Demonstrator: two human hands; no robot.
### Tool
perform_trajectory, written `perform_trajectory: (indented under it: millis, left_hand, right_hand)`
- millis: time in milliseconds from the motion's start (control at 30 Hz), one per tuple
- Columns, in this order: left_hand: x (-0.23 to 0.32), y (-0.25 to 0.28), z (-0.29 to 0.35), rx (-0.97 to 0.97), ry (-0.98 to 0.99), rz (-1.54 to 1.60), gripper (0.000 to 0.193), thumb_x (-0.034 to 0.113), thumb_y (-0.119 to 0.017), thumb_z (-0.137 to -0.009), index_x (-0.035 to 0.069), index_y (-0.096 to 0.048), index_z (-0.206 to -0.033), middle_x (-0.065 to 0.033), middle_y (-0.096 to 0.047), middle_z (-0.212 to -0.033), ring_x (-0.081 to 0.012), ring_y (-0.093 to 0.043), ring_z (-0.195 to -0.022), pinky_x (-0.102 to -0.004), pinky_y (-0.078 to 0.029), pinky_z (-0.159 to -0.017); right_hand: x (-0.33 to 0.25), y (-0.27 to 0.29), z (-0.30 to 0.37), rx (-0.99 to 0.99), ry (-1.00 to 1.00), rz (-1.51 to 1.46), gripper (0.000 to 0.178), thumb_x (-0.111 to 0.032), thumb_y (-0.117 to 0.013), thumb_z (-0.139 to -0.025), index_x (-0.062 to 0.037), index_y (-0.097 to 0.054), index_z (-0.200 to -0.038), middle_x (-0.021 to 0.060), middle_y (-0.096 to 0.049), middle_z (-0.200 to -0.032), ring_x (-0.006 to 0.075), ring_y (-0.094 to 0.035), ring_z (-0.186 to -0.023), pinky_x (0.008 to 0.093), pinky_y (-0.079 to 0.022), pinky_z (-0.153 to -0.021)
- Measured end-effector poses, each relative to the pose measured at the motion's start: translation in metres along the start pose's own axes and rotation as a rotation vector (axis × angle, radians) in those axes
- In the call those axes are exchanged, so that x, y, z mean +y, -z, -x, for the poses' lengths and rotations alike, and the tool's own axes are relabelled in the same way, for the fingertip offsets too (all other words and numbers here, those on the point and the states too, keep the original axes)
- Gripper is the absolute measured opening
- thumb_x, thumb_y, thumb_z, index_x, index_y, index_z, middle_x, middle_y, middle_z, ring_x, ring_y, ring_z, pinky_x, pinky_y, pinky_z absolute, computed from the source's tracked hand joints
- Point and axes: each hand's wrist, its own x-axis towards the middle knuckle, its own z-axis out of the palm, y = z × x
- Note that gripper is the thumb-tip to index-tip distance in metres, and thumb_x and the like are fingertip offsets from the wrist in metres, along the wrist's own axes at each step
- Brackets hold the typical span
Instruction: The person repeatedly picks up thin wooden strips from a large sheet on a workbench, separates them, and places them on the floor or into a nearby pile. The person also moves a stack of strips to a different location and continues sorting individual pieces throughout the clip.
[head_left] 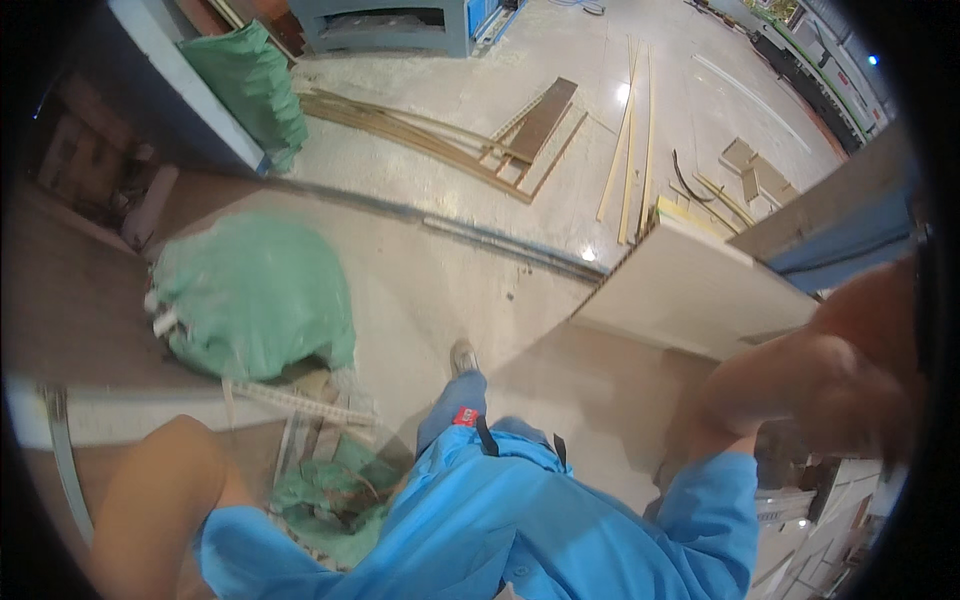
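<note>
I'm watching remotely as the right hand [860,382] is showing blurred, its grip impossible to tell, the left hand lying out of view, while the pale panel [690,285] is standing just beyond, probably on edge to save space.

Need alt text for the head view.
Looking down at a person in a blue shirt, bare arms bent at both sides. A bulging green sack sits at left, a pale panel at right; wooden boards and strips lie on the floor ahead.
</note>
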Motion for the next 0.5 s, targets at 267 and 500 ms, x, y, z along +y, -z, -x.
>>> perform_trajectory:
  millis: [267, 500]
  left_hand:
    - [-0.352, 0.084, 0.074, 0.431, 0.164, -0.174, 0.064, 0.05, -0.044, -0.095, -0.009, -0.055, -0.118, -0.0225, -0.062, -0.114, -0.029, -0.062, -0.105, -0.0421, -0.051, -0.093]
    - [-0.669, -0.004, 0.312, -0.597, 1.716, -0.093, 0.045, 0.032, -0.056, -0.1, 0.0, -0.058, -0.132, -0.0139, -0.063, -0.131, -0.0265, -0.056, -0.125, -0.0374, -0.042, -0.108]
  right_hand:
    - [0.226, -0.082, 0.285, -0.224, -1.595, 0.364, 0.031, -0.017, -0.07, -0.094, 0.0039, -0.066, -0.116, 0.017, -0.07, -0.109, 0.0215, -0.065, -0.103, 0.0325, -0.05, -0.091]
    - [0.391, -0.164, 0.517, -0.645, -1.963, 0.278, 0.041, -0.034, -0.069, -0.087, 0.0007, -0.068, -0.11, 0.0265, -0.07, -0.098, 0.0398, -0.069, -0.094, 0.0437, -0.055, -0.083]
